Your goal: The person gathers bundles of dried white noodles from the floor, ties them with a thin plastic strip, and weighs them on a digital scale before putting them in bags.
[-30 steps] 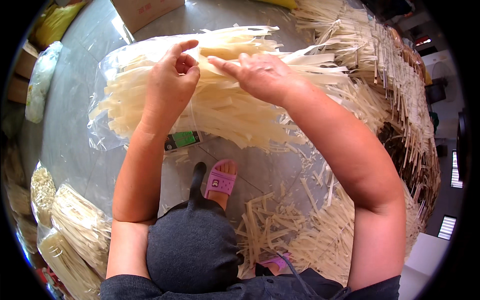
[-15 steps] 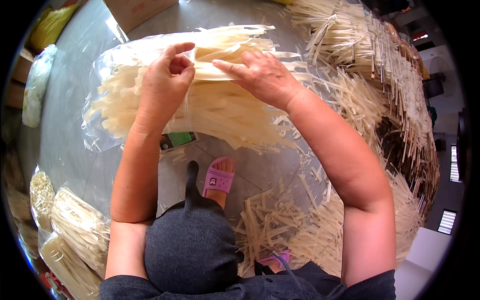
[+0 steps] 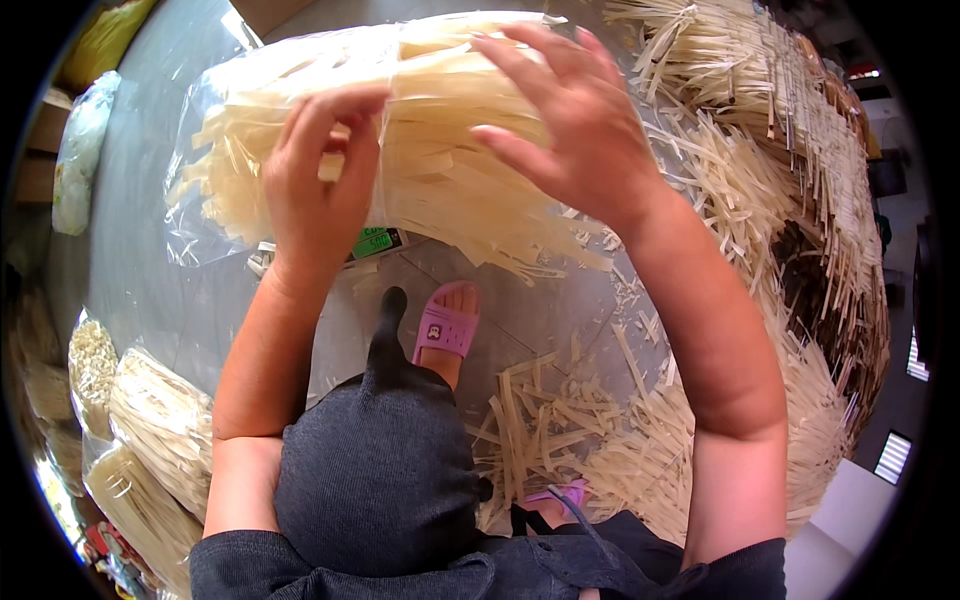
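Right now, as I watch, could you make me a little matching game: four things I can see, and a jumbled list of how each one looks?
Things
1. Small screen
2. Left hand
3. Slippers
4. Right hand

Looks
A. Pink
B. Spread-fingered, over the pale strips
C. Lit green
D. Fingers curled, near the edge of the clear bag

Right pairs: 1-C, 2-D, 3-A, 4-B

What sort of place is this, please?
Probably a packing workshop: pale flat strips partly inside a clear plastic bag, a device with a lit green display, and a large heap of cream strips.
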A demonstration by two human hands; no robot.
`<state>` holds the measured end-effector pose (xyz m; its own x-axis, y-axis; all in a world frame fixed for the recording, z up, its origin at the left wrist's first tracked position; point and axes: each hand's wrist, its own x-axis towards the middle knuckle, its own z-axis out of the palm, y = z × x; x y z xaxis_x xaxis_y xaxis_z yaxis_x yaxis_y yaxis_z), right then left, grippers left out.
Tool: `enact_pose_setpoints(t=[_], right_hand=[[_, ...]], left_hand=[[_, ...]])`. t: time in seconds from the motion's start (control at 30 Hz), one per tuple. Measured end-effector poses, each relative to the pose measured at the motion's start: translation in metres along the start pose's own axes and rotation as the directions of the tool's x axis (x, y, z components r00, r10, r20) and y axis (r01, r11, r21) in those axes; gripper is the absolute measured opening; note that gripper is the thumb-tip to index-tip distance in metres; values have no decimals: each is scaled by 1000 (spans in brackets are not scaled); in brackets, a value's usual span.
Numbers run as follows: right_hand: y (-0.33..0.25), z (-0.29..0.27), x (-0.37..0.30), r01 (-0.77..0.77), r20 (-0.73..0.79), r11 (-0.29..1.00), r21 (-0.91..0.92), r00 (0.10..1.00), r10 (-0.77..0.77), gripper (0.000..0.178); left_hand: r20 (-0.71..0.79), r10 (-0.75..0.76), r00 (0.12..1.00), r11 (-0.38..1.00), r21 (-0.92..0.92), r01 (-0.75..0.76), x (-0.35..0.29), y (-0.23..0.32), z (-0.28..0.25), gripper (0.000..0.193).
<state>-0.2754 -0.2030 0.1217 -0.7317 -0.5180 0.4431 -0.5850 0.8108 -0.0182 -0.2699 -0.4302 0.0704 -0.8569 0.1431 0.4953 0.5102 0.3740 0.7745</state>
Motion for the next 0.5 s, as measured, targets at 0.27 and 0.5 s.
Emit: enact_pose_setpoints(t=[0.27,0.5], right_hand=[[-124,-124,-67,-82,98,479,874,995,-8,12],[-168,-111,-78,177,-354,417,892,847,397,15]], left_hand=[[999,1,-45,855,23,518,-175,-62,76,33],[964,-93,-248,882,195,429,-222,-100,117,52]])
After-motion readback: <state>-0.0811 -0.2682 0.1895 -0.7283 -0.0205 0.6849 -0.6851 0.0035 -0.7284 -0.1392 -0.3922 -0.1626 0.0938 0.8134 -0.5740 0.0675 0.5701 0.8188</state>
